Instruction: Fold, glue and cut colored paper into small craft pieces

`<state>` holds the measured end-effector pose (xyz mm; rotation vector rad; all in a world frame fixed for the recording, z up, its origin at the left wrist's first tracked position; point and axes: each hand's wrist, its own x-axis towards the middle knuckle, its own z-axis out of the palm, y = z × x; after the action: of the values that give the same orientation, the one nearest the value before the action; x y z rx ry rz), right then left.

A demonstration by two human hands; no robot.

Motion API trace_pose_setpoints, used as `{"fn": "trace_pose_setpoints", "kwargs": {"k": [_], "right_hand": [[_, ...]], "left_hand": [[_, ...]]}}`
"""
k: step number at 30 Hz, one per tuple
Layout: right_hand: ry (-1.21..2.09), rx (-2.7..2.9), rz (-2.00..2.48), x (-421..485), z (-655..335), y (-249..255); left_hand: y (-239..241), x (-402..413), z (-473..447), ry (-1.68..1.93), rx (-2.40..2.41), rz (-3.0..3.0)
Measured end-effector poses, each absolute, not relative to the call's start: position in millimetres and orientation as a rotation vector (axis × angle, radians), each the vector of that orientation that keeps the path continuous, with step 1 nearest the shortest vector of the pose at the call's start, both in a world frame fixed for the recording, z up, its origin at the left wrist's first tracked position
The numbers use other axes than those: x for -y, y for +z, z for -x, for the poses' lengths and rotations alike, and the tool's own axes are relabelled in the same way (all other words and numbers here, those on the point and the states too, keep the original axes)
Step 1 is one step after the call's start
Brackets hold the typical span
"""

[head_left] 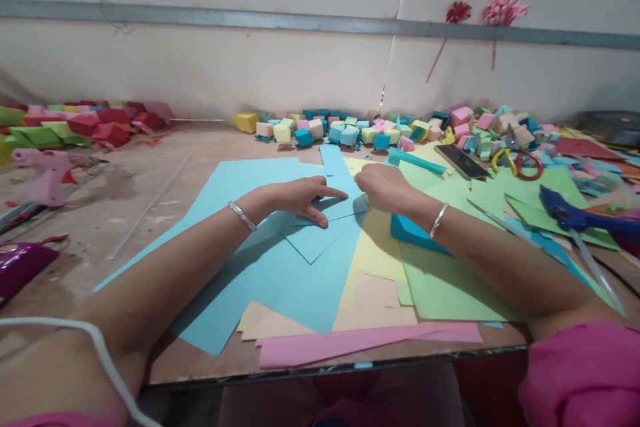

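My left hand point(310, 197) lies on a small light-blue paper piece point(313, 243), thumb and index finger stretched apart. This piece rests on larger light-blue sheets point(250, 267) spread over the table. Just to the right, my right hand point(384, 188) is closed in a fist at the piece's right end. What its fingers hold, if anything, is hidden. A narrow light-blue paper strip point(333, 160) sticks out beyond the hands. Under my right wrist is a darker blue block-like object point(417, 235), partly covered by the forearm.
Yellow, green point(450, 287) and pink paper point(360, 345) lies around. Scissors point(517, 163), a phone point(461, 161) and a blue glue gun point(575, 212) are right; a pink glue gun point(47, 173) is left. Small paper boxes point(345, 132) line the wall.
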<state>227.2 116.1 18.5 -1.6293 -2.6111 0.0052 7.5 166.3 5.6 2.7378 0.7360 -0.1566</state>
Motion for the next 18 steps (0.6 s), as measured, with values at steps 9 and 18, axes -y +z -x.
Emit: {"fn": "trace_pose_setpoints", "kwargs": {"k": [9,18], "right_hand": [[0.243,2.635,1.399,-127.9,-213.2,-18.5],[0.483,2.595,1.343,-131.2,-220.4,-4.4]], "left_hand": [[-0.4,-163.8,-10.7,-0.114,-0.789,-2.79],[12.3,-172.0,10.3,-0.316,-0.87,-2.67]]}}
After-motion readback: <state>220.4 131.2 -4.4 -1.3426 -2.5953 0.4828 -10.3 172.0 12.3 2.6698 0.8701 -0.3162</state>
